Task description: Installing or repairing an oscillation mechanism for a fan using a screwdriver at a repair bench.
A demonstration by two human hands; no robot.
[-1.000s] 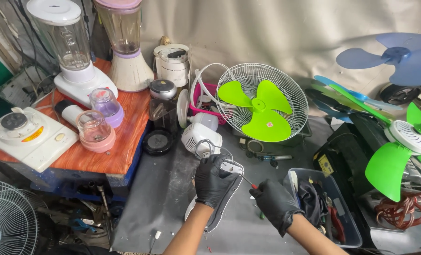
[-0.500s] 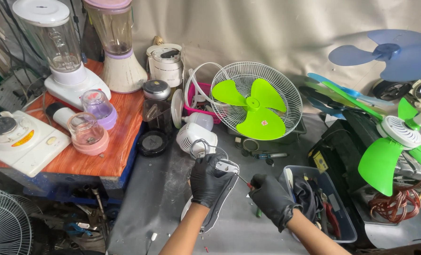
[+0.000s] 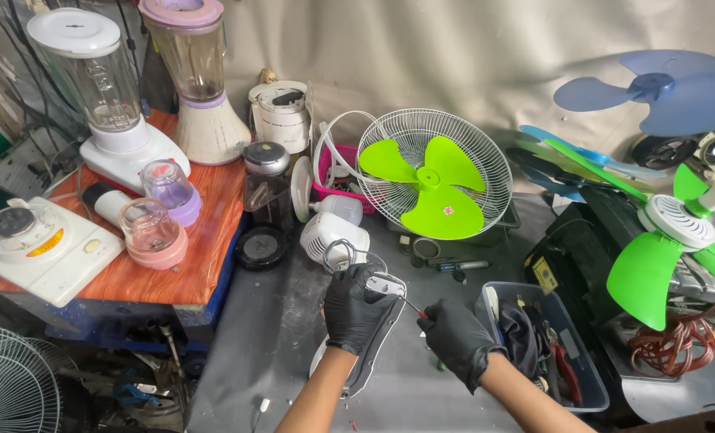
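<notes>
Fingers of my left hand (image 3: 357, 309) wrapped round a white fan part (image 3: 377, 321), right hand (image 3: 456, 338) pinching a thin screwdriver (image 3: 412, 304) against it

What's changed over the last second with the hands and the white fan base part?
Little. The right hand has moved in toward the left hand, and its screwdriver tip now sits at the white fan base part. The left hand keeps its grip on that part. Nothing was picked up or let go. The green-bladed fan, blenders and tool tray stayed put.
</notes>
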